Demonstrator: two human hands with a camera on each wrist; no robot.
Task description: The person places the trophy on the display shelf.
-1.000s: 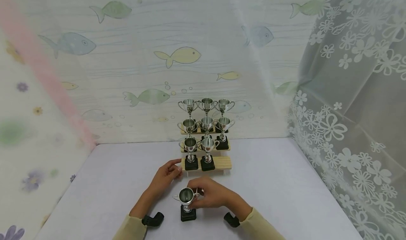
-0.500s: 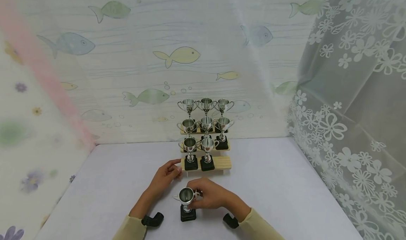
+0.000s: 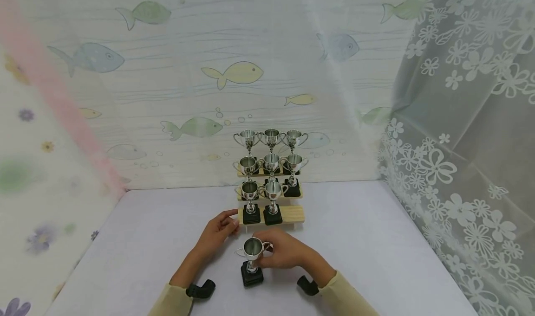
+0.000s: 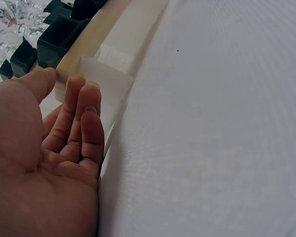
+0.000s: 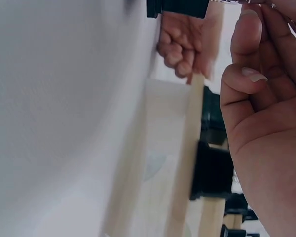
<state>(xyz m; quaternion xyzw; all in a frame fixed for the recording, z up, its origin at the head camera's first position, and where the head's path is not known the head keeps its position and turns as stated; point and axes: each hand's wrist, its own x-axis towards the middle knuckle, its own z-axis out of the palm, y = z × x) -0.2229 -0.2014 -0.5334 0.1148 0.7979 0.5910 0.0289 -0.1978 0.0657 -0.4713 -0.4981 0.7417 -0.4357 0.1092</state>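
My right hand [image 3: 282,248] pinches a small silver trophy cup [image 3: 252,249] by its stem, between thumb and fingers. The trophy's black square base [image 3: 252,275] tips slightly over the white table; in the right wrist view only this base [image 5: 185,7] and a bit of stem show. At the left end of a stepped wooden display stand [image 3: 294,213], my left hand [image 3: 218,231] holds the lowest board. The left wrist view has the thumb at the board's top corner and curled fingers against its end. Two trophies stand on that board, left and middle, with bare wood at right.
Behind, two higher steps bear more trophies [image 3: 294,164] in rows of three, close together with handles nearly overlapping. A fish-patterned curtain [image 3: 234,74] hangs behind the table [image 3: 355,241]; a lace curtain [image 3: 468,177] hangs at right. Each wrist wears a black camera mount [image 3: 201,289].
My right hand has moved the trophy slightly right and away from me, and its base now tips a little. My left hand stays at the stand's end.
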